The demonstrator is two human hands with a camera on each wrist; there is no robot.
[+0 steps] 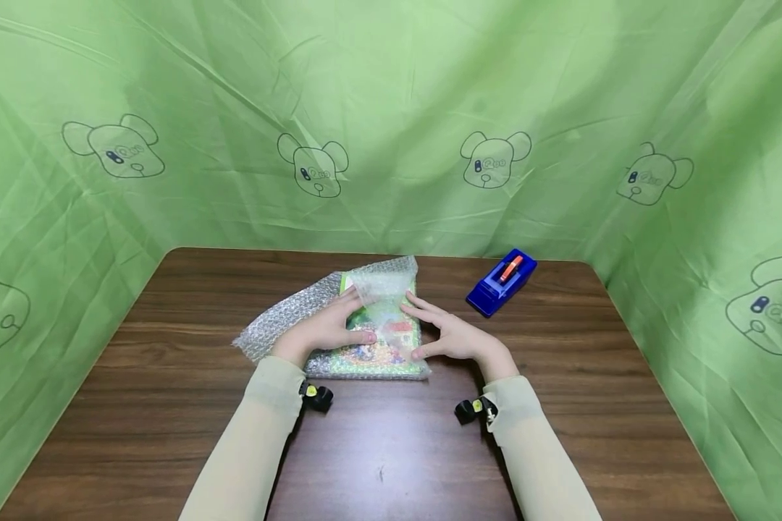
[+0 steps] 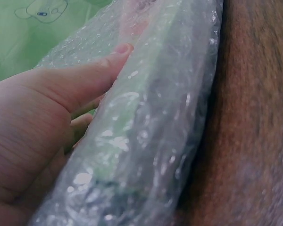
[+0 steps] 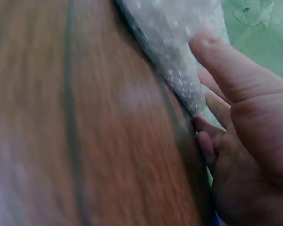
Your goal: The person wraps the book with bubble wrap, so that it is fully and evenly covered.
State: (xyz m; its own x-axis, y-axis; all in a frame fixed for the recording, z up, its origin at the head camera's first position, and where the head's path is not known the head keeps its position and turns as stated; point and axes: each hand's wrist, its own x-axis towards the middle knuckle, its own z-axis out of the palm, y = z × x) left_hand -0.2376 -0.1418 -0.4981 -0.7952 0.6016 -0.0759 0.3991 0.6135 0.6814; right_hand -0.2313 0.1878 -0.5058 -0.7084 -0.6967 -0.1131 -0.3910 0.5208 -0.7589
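Note:
A flat, green, colourfully printed item (image 1: 371, 356), a book or box, lies in a sheet of bubble wrap (image 1: 287, 312) in the head view. My left hand (image 1: 329, 323) rests on its left side, thumb across the top and fingers stretched toward the far end. The left wrist view has that thumb (image 2: 96, 77) touching the bubble wrap along its upper face. At the right edge, my right hand (image 1: 452, 336) touches the wrap with extended fingertips and thumb. In the right wrist view its thumb (image 3: 226, 66) lies against the wrap; some fingertips are hidden behind it.
A blue tape dispenser (image 1: 502, 282) with an orange-red roll stands at the back right of the brown wooden table (image 1: 169, 434). Green fabric (image 1: 391, 87) with printed bear-like heads hangs behind the table and at both sides.

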